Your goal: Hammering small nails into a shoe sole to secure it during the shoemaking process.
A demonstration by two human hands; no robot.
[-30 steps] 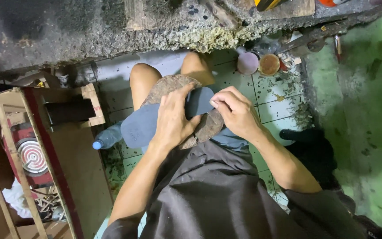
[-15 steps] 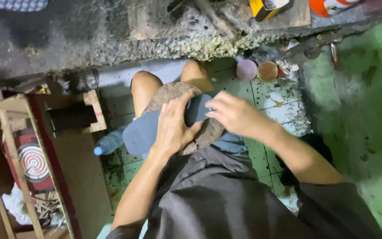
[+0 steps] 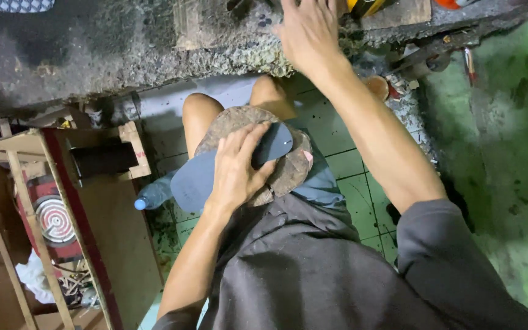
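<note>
Left hand [image 3: 236, 168] spread flat, fingers open, pressing a dark grey-blue flat sole-shaped sheet [image 3: 194, 180] onto a worn brown rounded pad [image 3: 285, 174] resting on the lap. No grip around the sheet, only palm pressure; left end overhanging the pad, unsupported, above the green tiled floor [image 3: 343, 183]. Right hand [image 3: 310, 30] stretched far, up to the grimy dark workbench edge [image 3: 123, 55], fingers spread open over the clutter there, holding nothing visible; what lies beneath the palm hidden.

Likely trouble: with only one flat palm holding, sheet apt to slide or pivot off the rounded pad and drop toward the clear plastic bottle with blue cap [image 3: 151, 195] on the floor at left. Leaning far with the right arm apt to tilt the lap and loosen that pressure. Reaching blind among bench clutter risks knocking the yellow container [image 3: 365, 6] at the far edge off onto the knees. Wooden frame rack [image 3: 25, 153] at left well apart, no concern.
</note>
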